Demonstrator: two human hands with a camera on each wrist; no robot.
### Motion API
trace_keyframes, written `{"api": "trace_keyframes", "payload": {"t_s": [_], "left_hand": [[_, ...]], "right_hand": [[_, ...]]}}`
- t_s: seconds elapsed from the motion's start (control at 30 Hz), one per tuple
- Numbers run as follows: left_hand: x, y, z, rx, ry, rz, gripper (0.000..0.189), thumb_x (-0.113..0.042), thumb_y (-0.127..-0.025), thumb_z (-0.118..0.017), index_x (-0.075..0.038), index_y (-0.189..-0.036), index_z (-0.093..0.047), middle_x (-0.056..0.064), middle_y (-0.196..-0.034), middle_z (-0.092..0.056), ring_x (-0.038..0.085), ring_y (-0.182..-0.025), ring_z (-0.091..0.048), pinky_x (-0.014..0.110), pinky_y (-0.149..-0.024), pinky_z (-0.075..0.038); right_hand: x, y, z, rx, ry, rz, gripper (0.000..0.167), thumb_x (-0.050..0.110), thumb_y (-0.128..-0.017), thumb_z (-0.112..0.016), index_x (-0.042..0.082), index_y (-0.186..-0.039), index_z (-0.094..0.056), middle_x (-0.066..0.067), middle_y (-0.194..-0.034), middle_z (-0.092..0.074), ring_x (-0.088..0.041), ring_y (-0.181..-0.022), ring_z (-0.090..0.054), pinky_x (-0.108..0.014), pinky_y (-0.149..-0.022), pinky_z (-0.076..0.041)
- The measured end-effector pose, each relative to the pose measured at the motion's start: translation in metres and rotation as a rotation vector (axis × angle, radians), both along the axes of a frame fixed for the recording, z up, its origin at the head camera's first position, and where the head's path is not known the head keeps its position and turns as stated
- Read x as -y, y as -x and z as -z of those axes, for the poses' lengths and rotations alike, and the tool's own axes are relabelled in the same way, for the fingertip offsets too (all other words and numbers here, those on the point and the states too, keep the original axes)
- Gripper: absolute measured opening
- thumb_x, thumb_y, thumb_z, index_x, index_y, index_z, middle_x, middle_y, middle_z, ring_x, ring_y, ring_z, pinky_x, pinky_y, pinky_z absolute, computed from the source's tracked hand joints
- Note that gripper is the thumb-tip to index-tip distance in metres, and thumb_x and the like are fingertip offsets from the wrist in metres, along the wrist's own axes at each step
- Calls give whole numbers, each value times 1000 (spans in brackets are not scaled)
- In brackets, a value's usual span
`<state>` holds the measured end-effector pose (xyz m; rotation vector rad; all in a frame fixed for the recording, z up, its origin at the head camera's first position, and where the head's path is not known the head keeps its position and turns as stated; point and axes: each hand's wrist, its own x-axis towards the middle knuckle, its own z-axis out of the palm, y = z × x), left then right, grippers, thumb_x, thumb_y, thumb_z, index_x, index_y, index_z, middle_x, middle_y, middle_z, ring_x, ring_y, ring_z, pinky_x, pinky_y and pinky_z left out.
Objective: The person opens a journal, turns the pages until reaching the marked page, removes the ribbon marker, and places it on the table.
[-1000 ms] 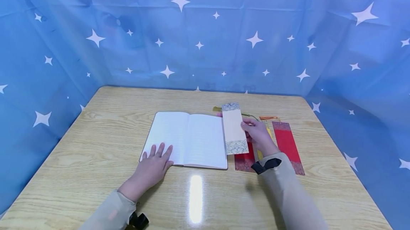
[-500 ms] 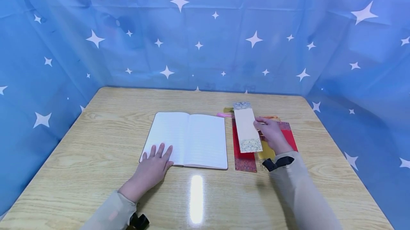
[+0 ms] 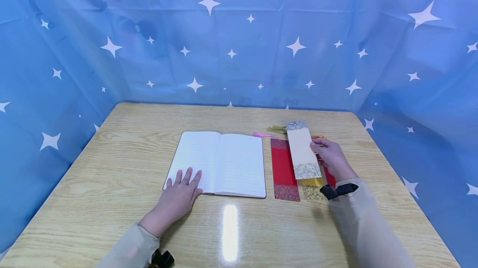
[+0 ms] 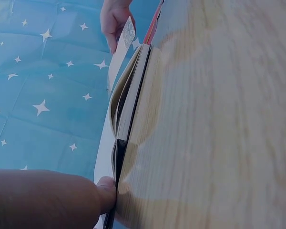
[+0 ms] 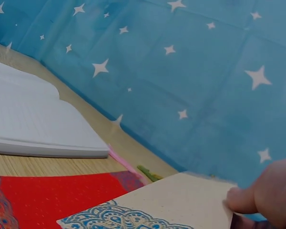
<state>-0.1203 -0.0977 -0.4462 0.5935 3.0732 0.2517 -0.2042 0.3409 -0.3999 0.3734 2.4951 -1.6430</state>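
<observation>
An open notebook [image 3: 240,164] with lined pages lies on the table. My left hand [image 3: 179,195] rests flat on its lower left page, fingers spread; its thumb shows at the page edge in the left wrist view. My right hand [image 3: 332,156] pinches a cream bookmark [image 3: 303,149] with blue patterned ends by its right edge. It is raised over a yellow bookmark [image 3: 313,190], hiding most of it. Left of that lies a red bookmark [image 3: 284,170] with a pink tassel [image 3: 263,135]. Another red bookmark [image 3: 329,176] is largely covered by my right hand.
A green tassel [image 3: 277,129] and an orange tassel [image 3: 317,137] show behind the bookmarks. The wooden table [image 3: 112,168] ends at a blue curtain [image 3: 239,44] with white stars, which rises at the back and both sides.
My right hand has carried the cream bookmark rightward, from the notebook's right edge to above the yellow bookmark. The left red bookmark is now uncovered. My left hand has stayed in place.
</observation>
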Motion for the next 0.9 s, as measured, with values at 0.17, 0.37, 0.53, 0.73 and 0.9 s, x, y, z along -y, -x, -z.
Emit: {"api": "trace_keyframes", "payload": {"t_s": [0.17, 0.37, 0.53, 0.73, 0.9], "left_hand": [[0, 0, -1, 2, 3, 1, 51, -34, -97, -47, -8, -141, -41, 23, -140, -39, 47, -125, -35, 67, -91, -31], [-1, -1, -3, 8, 5, -4, 51, -34, -98, -46, -7, -141, -41, 23, -140, -39, 47, -126, -34, 67, -92, -31], [-1, -1, -2, -7, 9, -1, 50, -33, -97, -47, -7, -140, -42, 24, -139, -40, 47, -125, -35, 67, -91, -31], [0, 0, -1, -6, 2, 1, 51, -34, -97, -47, -8, -140, -42, 24, -140, -39, 47, -126, -35, 67, -92, -31], [0, 0, 0, -5, 1, 6, 50, -33, -97, -47, -8, -141, -42, 23, -140, -39, 47, -125, -35, 67, -91, -31]], "right_hand": [[-11, -2, -3, 0, 29, 14, 58, 35, -96, -49, 0, -140, -36, -6, -108, -48, -10, -74, -50, -27, -67, -46], [-25, 0, -7, 20, 61, 39, 61, 34, -96, -49, 0, -144, -30, -8, -115, -47, -10, -81, -53, -24, -70, -49], [-40, 2, -6, 49, 75, 56, 63, 36, -96, -48, 2, -145, -27, -8, -117, -45, -13, -85, -51, -25, -71, -48], [-58, 0, 0, 67, 31, 88, 64, 38, -96, -47, 4, -146, -27, -9, -118, -45, -13, -83, -51, -26, -70, -49], [-74, -7, 4, 80, 17, 110, 66, 40, -96, -45, 2, -146, -25, -13, -123, -44, -10, -83, -54, -26, -70, -51]]}}
